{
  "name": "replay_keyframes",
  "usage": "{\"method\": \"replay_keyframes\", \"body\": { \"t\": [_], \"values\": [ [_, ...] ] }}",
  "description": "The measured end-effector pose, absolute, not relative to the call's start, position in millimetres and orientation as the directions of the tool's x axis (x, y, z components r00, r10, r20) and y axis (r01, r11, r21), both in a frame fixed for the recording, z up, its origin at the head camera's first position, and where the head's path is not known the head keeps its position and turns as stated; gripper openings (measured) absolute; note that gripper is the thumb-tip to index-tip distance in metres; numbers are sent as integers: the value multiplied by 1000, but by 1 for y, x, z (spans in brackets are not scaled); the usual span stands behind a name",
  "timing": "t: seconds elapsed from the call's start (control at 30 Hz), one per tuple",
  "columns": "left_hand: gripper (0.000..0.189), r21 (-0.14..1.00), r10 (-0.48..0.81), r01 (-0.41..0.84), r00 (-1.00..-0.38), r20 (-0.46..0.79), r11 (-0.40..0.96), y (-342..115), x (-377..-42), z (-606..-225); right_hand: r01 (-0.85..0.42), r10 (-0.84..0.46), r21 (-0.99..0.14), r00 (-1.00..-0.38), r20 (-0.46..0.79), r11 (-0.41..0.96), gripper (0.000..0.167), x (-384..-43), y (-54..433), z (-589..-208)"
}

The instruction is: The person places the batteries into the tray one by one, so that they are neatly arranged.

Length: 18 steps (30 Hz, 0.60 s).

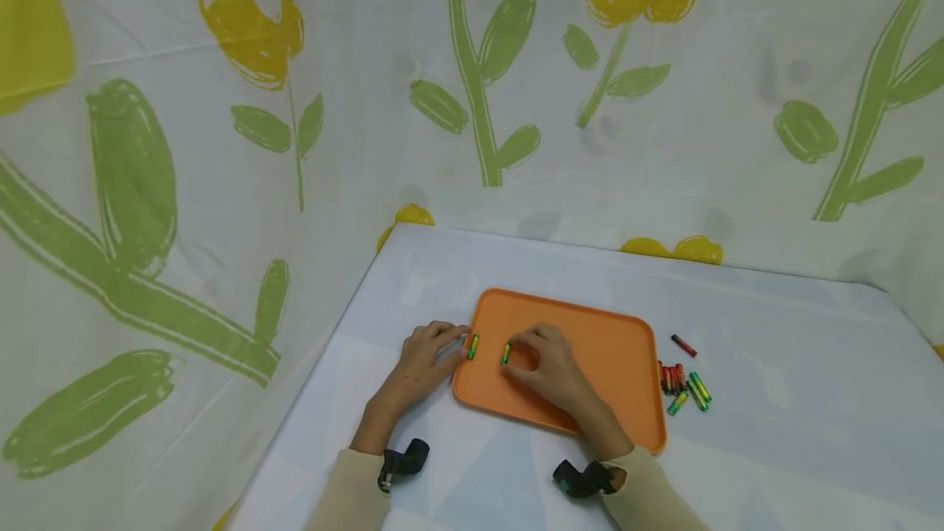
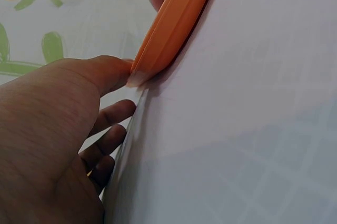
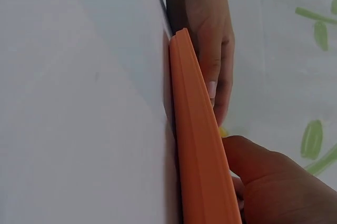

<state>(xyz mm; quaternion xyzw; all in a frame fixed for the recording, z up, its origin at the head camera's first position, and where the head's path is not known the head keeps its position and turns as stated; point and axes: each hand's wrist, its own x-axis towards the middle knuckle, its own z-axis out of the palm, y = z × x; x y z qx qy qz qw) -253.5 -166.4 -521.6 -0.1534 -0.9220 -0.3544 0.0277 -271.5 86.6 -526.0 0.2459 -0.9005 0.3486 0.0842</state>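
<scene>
An orange tray (image 1: 590,334) lies on the table. Inside its left edge stands or lies a small green-and-yellow battery (image 1: 474,347). My left hand (image 1: 426,357) is at that left rim, its thumb (image 2: 113,74) touching the tray's edge while the other fingers are loosely bent. Over the left part of the tray, my right hand (image 1: 549,363) pinches a second green-and-yellow battery (image 1: 506,353) between thumb and fingers. In the right wrist view the tray's side wall (image 3: 202,145) hides that battery.
Just right of the tray, several red batteries (image 1: 673,378) lie close together beside several green-and-yellow ones (image 1: 698,392). A single red-and-black battery (image 1: 684,345) lies a little farther back. A flower-printed curtain (image 1: 354,105) hangs behind and left of the white table (image 1: 796,400).
</scene>
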Motion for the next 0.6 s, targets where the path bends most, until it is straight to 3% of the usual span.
{"method": "replay_keyframes", "body": {
  "t": [0.6],
  "values": [
    [42, 652, 274, 322, -945, 177, 687, -167, -253, -520, -549, -439, -577, -834, 335, 605, 37, -281, 58, -527]
  ]
}}
